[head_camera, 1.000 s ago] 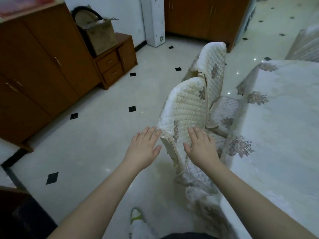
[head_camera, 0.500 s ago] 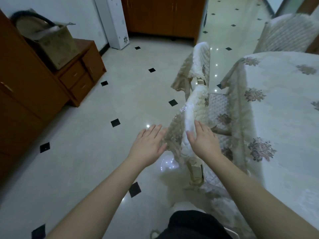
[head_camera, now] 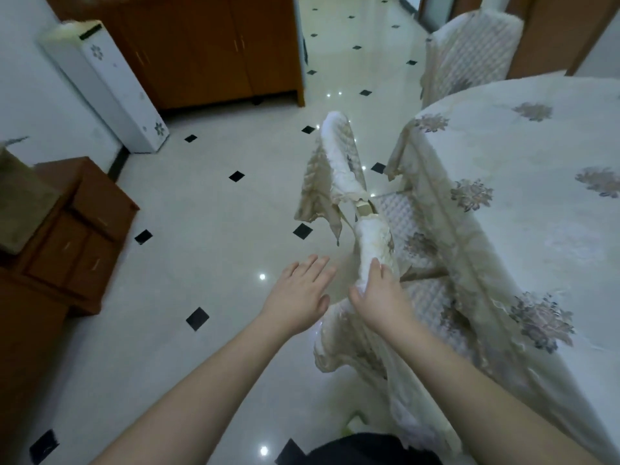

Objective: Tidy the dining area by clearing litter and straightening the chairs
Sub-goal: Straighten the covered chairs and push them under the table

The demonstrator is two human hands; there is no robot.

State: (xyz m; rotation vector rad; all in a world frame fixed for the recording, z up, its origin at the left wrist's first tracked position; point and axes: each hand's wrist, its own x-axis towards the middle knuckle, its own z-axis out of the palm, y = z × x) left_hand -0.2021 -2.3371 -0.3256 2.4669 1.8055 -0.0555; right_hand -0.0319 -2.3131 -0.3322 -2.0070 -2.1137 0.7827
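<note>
Right hand (head_camera: 380, 297) rests on the top edge of the nearest chair backrest in a cream quilted fabric cover (head_camera: 374, 250), fingers laid along the padded rim and thumb on its near side; whether the fingers curl round the rim cannot be told. Left hand (head_camera: 297, 293) hangs in the air just to the left of the right hand, palm down, fingers straight and slightly spread, holding nothing and apart from the backrest.

The nearest chair stands side-on, its quilted seat lying to the right of the right hand and tucked under the hanging edge of the cream floral tablecloth (head_camera: 523, 203) that covers the round dining surface. The loose skirt of the chair cover hangs below the right wrist.

Beyond the right hand, touching or just beside the first chair, stands a second chair in a matching cream quilted cover (head_camera: 339, 152), also side-on against the surface. Farther off and to the right, a third covered chair with a checked quilt pattern (head_camera: 469, 55) stands at the far side of the surface.

Left of the left hand: glossy white tiled floor with black diamond insets (head_camera: 208, 203), a low brown wooden drawer unit (head_camera: 87, 223), a white upright appliance with flower motifs (head_camera: 110, 95), and a brown wooden cabinet (head_camera: 208, 48) against the wall
</note>
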